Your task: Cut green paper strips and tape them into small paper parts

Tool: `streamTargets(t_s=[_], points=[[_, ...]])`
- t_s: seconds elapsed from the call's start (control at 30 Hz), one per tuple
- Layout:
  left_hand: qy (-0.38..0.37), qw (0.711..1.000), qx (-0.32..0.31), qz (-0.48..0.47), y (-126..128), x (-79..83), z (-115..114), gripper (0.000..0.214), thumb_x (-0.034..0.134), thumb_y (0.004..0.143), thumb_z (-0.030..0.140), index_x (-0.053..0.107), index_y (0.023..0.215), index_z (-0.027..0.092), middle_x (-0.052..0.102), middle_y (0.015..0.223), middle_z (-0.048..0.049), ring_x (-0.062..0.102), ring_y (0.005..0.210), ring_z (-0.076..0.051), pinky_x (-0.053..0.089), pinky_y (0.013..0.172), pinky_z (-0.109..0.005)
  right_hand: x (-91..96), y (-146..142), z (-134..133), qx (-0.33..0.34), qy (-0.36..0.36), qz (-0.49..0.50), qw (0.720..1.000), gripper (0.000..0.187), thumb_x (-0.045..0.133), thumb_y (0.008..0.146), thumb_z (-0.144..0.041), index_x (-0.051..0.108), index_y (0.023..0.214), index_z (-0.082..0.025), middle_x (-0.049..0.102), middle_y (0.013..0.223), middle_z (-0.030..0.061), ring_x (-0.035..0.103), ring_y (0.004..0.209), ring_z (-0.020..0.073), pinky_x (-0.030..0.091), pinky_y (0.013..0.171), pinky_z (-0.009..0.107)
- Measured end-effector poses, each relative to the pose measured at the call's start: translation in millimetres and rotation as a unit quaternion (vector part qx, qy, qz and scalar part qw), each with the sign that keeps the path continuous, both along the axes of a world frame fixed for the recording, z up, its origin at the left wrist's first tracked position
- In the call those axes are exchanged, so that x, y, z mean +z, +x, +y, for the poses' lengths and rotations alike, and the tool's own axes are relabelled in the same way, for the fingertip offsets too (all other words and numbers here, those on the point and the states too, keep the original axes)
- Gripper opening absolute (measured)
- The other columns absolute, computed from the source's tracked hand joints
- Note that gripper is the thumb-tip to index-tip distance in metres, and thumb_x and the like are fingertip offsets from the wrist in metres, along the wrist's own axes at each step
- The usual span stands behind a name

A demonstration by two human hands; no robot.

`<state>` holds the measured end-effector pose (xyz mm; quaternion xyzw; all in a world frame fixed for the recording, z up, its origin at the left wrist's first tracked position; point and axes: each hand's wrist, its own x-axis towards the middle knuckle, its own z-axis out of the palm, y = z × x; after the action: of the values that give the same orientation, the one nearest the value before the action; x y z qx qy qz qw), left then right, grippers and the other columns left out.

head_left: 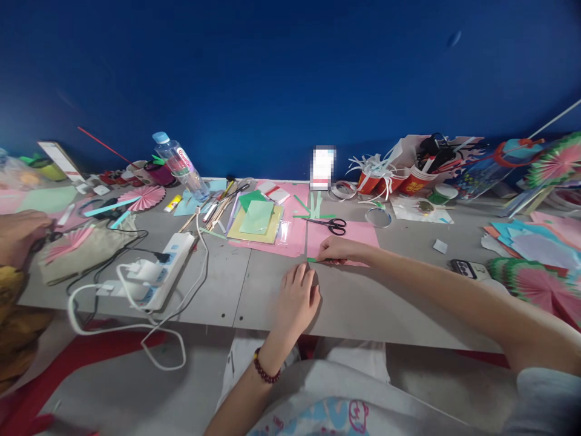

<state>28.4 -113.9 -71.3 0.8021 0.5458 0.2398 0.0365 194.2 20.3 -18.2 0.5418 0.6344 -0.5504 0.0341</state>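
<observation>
My right hand (334, 249) is closed in a loose fist over a pink sheet of paper (361, 233). A short green paper strip (311, 260) pokes out from beneath its fingers, which press on it; the rest of the strip is hidden. Just nearer to me, my left hand (299, 297) lies on the grey table with its fingers stretched forward, their tips close to the strip. Black-handled scissors (334, 226) rest beyond my right hand. Past them are several pale and green paper strips (315, 206).
Stacked coloured paper (256, 218) lies left of centre. A power strip (170, 272) with white cables and a tilted plastic bottle (181, 163) are further left, beside another person's hand (22, 233). Tape rolls (342, 191), red paper cups (415, 181) and a phone (469, 268) are right.
</observation>
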Motion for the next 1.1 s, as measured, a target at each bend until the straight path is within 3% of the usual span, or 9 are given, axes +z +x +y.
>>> streamTargets(t_s=[0.3, 0.47, 0.8, 1.1], points=[[-0.004, 1.000, -0.007, 0.030, 1.7, 0.0, 1.2, 0.042, 0.045, 0.091, 0.024, 0.047, 0.133, 0.020, 0.053, 0.137, -0.0092, 0.049, 0.122, -0.031, 0.045, 0.098, -0.049, 3.4, -3.6, -0.1, -0.015, 0.001, -0.021, 1.000, 0.026, 0.071, 0.065, -0.026, 0.051, 0.051, -0.018, 0.048, 0.048, -0.0029, 0.041, 0.046, 0.0079, 0.028, 0.042, 0.022], [-0.005, 1.000, -0.006, 0.025, 2.7, 0.9, 1.5, 0.041, 0.045, 0.091, 0.024, 0.048, 0.131, 0.021, 0.054, 0.136, -0.0082, 0.050, 0.120, -0.031, 0.045, 0.098, -0.049, 9.7, -6.2, -3.1, -0.021, 0.007, -0.030, 0.999, 0.026, 0.069, 0.068, -0.024, 0.050, 0.051, -0.017, 0.047, 0.048, -0.0026, 0.040, 0.046, 0.0079, 0.028, 0.041, 0.021], [-0.008, 1.000, -0.005, 0.029, 2.9, 0.9, 1.7, 0.040, 0.045, 0.091, 0.024, 0.048, 0.131, 0.019, 0.054, 0.136, -0.0092, 0.049, 0.120, -0.030, 0.044, 0.098, -0.049, 0.7, -2.2, -0.7, -0.015, 0.008, -0.013, 1.000, 0.023, 0.068, 0.066, -0.024, 0.051, 0.053, -0.017, 0.048, 0.050, -0.0022, 0.041, 0.046, 0.0080, 0.029, 0.041, 0.021], [-0.004, 0.999, -0.001, 0.039, 2.7, 0.8, 1.1, 0.040, 0.044, 0.092, 0.025, 0.048, 0.131, 0.018, 0.054, 0.137, -0.0088, 0.048, 0.121, -0.029, 0.044, 0.099, -0.047, 4.5, -5.5, 0.0, -0.010, 0.011, -0.031, 0.999, 0.022, 0.066, 0.066, -0.022, 0.050, 0.052, -0.017, 0.048, 0.047, -0.0030, 0.041, 0.045, 0.0079, 0.029, 0.041, 0.021]])
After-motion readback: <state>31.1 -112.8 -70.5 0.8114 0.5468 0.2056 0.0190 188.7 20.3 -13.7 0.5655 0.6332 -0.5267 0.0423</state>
